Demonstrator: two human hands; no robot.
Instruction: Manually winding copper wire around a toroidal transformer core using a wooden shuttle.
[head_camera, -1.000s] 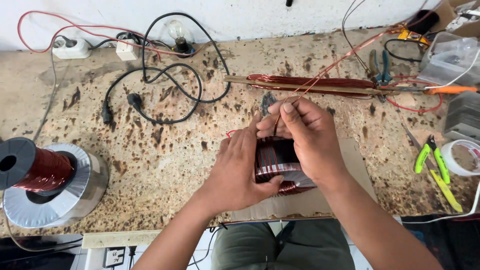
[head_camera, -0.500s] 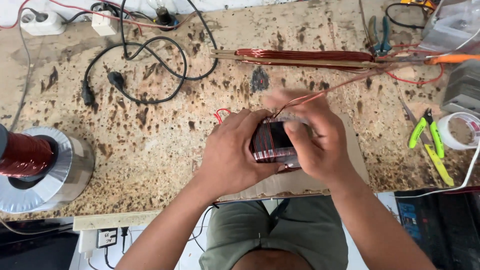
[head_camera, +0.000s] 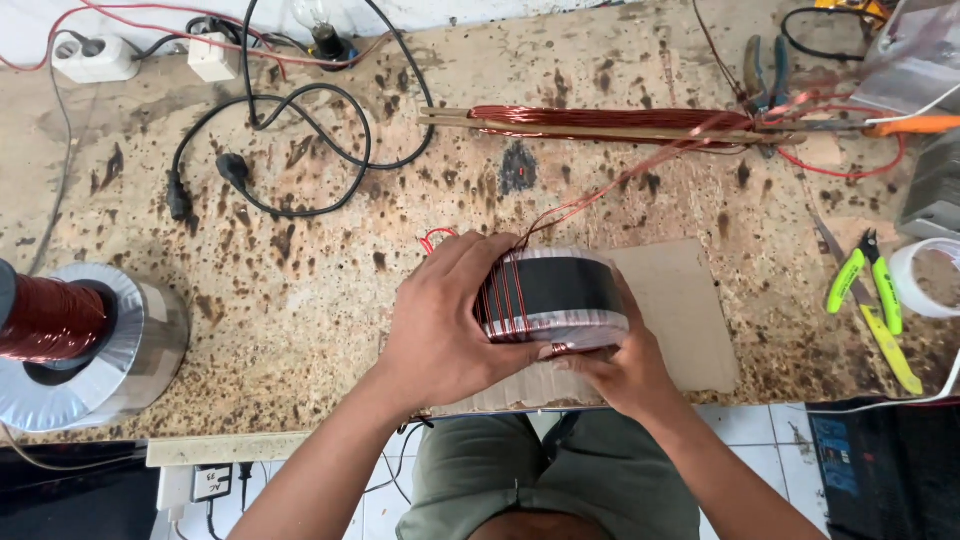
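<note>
A large spool of copper wire (head_camera: 60, 335) with silver flanges is seen at the far left edge of the bench (head_camera: 300, 290), well to the left of the toroidal core (head_camera: 555, 300). Up and to the left of the core, a black power cable (head_camera: 290, 150) is looped over the stained surface, with a white socket block (head_camera: 95, 58) beyond it at the back edge. Between the spool and the core, a broad stretch of bare bench is left open.

The core, wrapped in black tape with a few turns of copper wire (head_camera: 500, 300) at its left end, is held just above a sheet of cardboard (head_camera: 680, 310) close to the front edge. The left hand (head_camera: 445, 325) is wrapped firmly round the core's left side, thumb underneath, so its grip is closed on the core. The right hand (head_camera: 620, 370) is tucked beneath the core's lower right, fingers pinched against the rim and the wire there.

From the core, a copper strand is led up and to the right to a long wooden shuttle (head_camera: 600, 122) wound with wire. To the right of the core, yellow-green cutters (head_camera: 870, 300) and a white tape roll (head_camera: 925, 280) are crowded near the right edge.
</note>
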